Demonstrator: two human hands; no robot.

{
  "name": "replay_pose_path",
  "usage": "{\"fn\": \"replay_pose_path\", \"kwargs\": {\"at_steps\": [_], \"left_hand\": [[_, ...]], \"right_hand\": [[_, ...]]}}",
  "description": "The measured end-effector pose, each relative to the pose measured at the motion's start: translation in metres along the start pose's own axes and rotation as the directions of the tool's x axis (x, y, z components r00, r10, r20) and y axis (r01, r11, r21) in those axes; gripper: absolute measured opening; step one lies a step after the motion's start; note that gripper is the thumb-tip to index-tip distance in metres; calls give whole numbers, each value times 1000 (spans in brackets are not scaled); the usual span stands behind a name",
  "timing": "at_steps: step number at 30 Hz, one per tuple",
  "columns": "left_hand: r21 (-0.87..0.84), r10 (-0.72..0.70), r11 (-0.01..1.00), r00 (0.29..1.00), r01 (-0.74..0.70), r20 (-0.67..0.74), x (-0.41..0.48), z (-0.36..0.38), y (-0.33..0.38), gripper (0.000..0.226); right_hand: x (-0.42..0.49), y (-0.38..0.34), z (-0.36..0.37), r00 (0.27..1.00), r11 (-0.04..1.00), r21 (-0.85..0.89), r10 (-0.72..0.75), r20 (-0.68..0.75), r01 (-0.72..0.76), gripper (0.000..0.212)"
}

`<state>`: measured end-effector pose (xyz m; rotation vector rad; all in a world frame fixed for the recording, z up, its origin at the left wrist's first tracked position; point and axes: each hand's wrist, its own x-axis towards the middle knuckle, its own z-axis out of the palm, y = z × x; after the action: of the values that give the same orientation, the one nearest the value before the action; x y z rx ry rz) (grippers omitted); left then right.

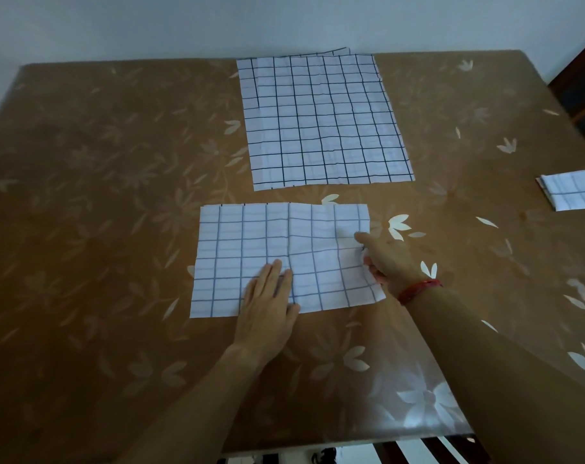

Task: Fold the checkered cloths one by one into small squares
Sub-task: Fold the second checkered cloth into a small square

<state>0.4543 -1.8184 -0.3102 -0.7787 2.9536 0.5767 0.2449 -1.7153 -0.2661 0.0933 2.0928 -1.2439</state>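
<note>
- The desk (93, 202) fills most of the view. It has a brown covering printed with pale flowers and leaves, and it shines near the near right corner.
- The flat cloths (321, 118) lie spread against the far edge, about midway along it. They are white with a dark grid. A second layer peeks out along the left side and the far side, so more than one is stacked there.
- The working cloth (251, 242) lies just nearer than that stack, around the middle of the desk and apart from it. It is a wide rectangle with a paler blue grid, and a crease runs from its far side to its near side at the middle.
- The left hand (267, 303) lies flat on this cloth at its near edge. Its fingers are straight and together, pressing down beside the crease.
- The right hand (384, 259) is at the cloth's right edge. Its forefinger stretches over the top, and the other fingers curl round the hem, which is puckered and slightly raised there.
- The folded square (572, 192) sits at the right edge of the desk, well apart from the others, and is partly cut off by the frame.
- A red band (418, 291) circles the right wrist.
</note>
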Motion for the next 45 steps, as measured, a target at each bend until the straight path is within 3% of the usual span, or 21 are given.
{"fn": "replay_pose_path", "kwargs": {"at_steps": [4, 9, 12, 15, 19, 24, 29, 33, 35, 38, 42, 45], "left_hand": [[-16, 4, 1000, 1000, -4, -9, -1, 1, -2, 61], [-7, 11, 1000, 1000, -10, 4, 0, 2, -4, 61], [-31, 14, 999, 1000, -14, 9, 0, 0, -5, 61], [-46, 44, 998, 999, -43, 20, 0, -3, -10, 61], [-69, 62, 996, 998, -62, 1, -1, -8, -15, 64], [-93, 124, 988, 992, -124, -2, -16, -8, -6, 73], [-67, 103, 993, 994, -101, 24, -33, -2, 9, 82], [-72, 22, 997, 1000, -22, -6, -41, 3, 14, 69], [-89, 12, 996, 999, -15, -40, -44, 2, 12, 62], [-112, 23, 993, 997, -31, -74, -50, 0, 6, 62], [-139, 47, 988, 995, -60, -93, -62, -1, -6, 58], [-178, 99, 978, 994, -105, -43, -73, -6, -15, 59]], "right_hand": [[-2, 4, 0, 997, 995, -84, -65, -47, 61, 32], [-7, -4, -1, 996, 997, 13, -76, -36, 76, 16], [-4, -5, -5, 999, 991, 134, 6, -43, 0, 36], [-6, -1, -9, 994, 985, 146, 98, -54, -89, 17], [-16, 12, -11, 988, 984, 121, 138, -64, -130, 22], [-40, 35, -9, 965, 911, 364, 243, -100, -192, 22], [-61, 68, -5, 952, 839, 498, 296, -78, -220, 58], [-105, 70, 2, 958, 784, 551, 248, 143, -286, 40], [-120, 72, -1, 965, 812, 527, 166, 204, -252, 29], [-134, 75, -14, 957, 883, 436, 48, 286, -175, 37], [-141, 83, -33, 950, 976, 203, -134, 282, 77, 38], [-141, 85, -44, 931, 961, 2, -267, 249, 275, 36]]}}
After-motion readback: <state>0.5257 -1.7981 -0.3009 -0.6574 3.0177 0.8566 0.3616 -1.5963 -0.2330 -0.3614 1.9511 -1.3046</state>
